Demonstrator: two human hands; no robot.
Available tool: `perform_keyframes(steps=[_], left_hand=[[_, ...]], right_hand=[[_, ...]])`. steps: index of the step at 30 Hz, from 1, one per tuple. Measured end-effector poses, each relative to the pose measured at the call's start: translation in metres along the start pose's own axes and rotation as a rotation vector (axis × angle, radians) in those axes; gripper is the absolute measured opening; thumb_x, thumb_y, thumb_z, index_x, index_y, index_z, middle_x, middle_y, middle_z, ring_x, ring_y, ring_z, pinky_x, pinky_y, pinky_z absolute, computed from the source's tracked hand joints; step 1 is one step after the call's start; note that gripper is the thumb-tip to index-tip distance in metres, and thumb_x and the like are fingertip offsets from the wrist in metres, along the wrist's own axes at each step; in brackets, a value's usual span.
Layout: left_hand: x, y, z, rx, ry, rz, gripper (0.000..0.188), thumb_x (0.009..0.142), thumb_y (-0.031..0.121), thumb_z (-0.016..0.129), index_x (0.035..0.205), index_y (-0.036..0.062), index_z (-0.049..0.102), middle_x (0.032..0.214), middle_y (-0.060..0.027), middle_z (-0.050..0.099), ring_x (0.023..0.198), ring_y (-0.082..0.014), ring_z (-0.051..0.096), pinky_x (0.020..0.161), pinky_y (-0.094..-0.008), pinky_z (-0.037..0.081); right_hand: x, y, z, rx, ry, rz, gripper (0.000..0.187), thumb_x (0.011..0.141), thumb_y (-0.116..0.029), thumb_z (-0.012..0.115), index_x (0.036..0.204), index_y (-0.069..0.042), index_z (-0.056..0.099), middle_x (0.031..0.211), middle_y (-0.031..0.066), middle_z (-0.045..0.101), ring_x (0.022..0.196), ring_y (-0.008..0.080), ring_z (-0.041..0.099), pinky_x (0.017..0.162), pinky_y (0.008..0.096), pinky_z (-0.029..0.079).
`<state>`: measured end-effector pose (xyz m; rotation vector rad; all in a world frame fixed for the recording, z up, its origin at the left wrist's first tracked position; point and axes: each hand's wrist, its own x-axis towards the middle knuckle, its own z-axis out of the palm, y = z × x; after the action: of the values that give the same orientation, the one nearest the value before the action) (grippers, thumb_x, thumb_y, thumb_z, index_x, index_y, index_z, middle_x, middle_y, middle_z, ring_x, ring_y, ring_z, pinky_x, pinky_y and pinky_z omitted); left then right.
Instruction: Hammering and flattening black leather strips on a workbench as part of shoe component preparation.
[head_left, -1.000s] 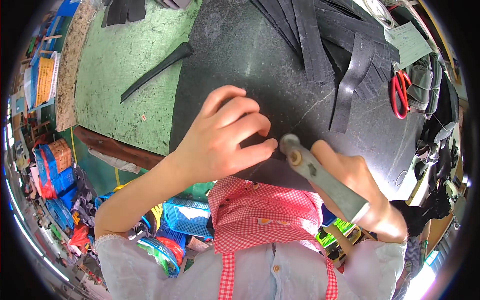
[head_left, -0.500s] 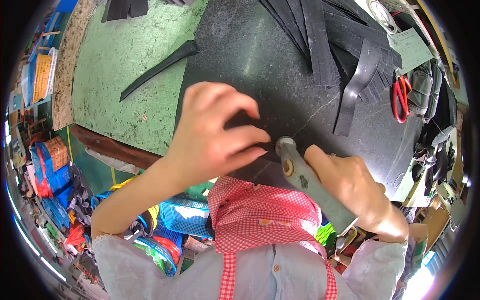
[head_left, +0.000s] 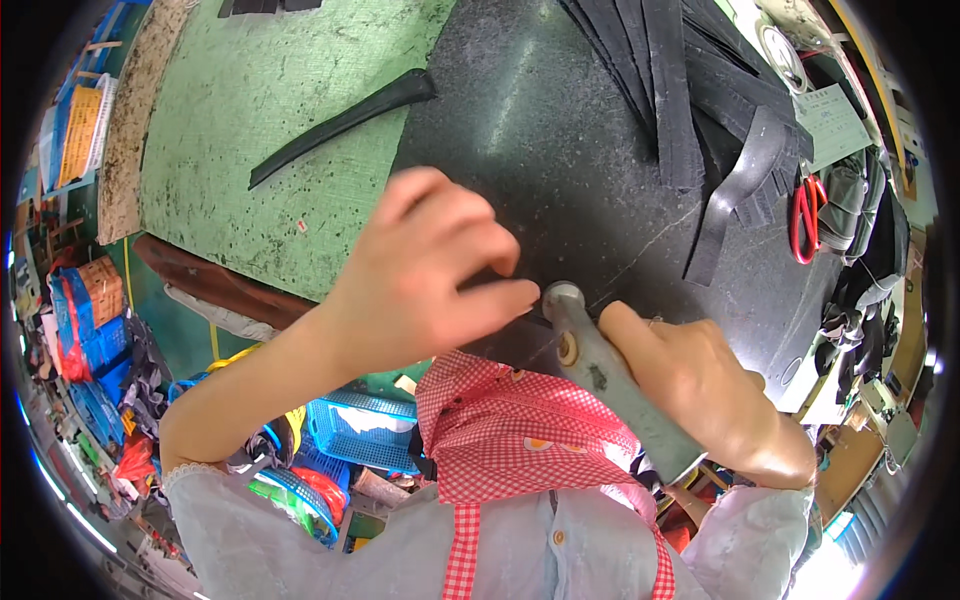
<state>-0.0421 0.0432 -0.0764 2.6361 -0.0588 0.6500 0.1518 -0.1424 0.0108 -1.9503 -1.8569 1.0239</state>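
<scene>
Counter (head_left: 250, 130): green, scuffed top, worn brown edge on the near side. Landmark for everything below is the black sheet (head_left: 560, 150), a large dark mat, dusty grey in patches, fine pale scratches across it, covering the right part of the counter.

On the far right of the black sheet: a heap of black strips (head_left: 690, 100), long and flat, overlapping, one curling over at its end. Off the sheet's left edge, on bare green: one loose black strip (head_left: 340, 125), narrow, slightly curved, tapering. Past the sheet's right side: red-handled scissors (head_left: 803, 220) and a pale paper slip (head_left: 832, 118).

At the near edge of the black sheet: left hand (head_left: 430, 270), palm down, fingers curled, thumb and forefinger pinched at the sheet's edge. Whether they grip the sheet itself or a thin piece there, cannot tell; hand blurred.

Just right of it, touching the same near edge: metal tool (head_left: 610, 385), grey, thick cylindrical body with a rounded head, head pressed to the sheet just beside the left thumb tip. Right hand (head_left: 710, 385) has a full closed grip around the tool's lower body, fingers wrapped tight.

Below the sheet's near edge: red-and-white checked apron (head_left: 510, 430) over a pale shirt.
</scene>
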Motion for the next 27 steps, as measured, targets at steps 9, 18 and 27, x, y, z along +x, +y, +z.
perform_keyframes(steps=[9,18,27], left_hand=[[-0.010,-0.008,-0.015,-0.123,-0.062,-0.203,0.035,0.061,0.019,0.088,0.094,0.0266,0.079,0.097,0.0075,0.065,0.098,-0.0217,0.059,0.089,-0.0440,0.044],[-0.025,-0.014,-0.029,-0.011,-0.048,-0.119,0.031,0.066,0.021,0.086,0.095,0.0267,0.079,0.100,0.0071,0.066,0.100,-0.0213,0.059,0.087,-0.0440,0.045],[-0.039,-0.020,-0.038,0.087,-0.008,-0.053,0.030,0.068,0.021,0.088,0.096,0.0255,0.080,0.096,0.0069,0.066,0.098,-0.0224,0.059,0.086,-0.0421,0.044]], right_hand=[[0.017,-0.006,-0.008,-0.002,-0.023,-0.043,0.019,0.101,-0.017,0.066,0.103,-0.004,0.052,0.072,0.0161,0.064,0.064,0.0376,0.069,0.052,0.0504,0.052],[0.032,-0.018,-0.012,0.008,-0.068,-0.032,0.018,0.101,-0.015,0.065,0.106,-0.004,0.052,0.074,0.0168,0.065,0.065,0.0413,0.068,0.054,0.0524,0.053],[0.051,-0.030,-0.012,0.024,-0.049,-0.066,0.019,0.102,-0.015,0.063,0.107,-0.004,0.049,0.077,0.0184,0.067,0.068,0.0442,0.068,0.060,0.0561,0.053]])
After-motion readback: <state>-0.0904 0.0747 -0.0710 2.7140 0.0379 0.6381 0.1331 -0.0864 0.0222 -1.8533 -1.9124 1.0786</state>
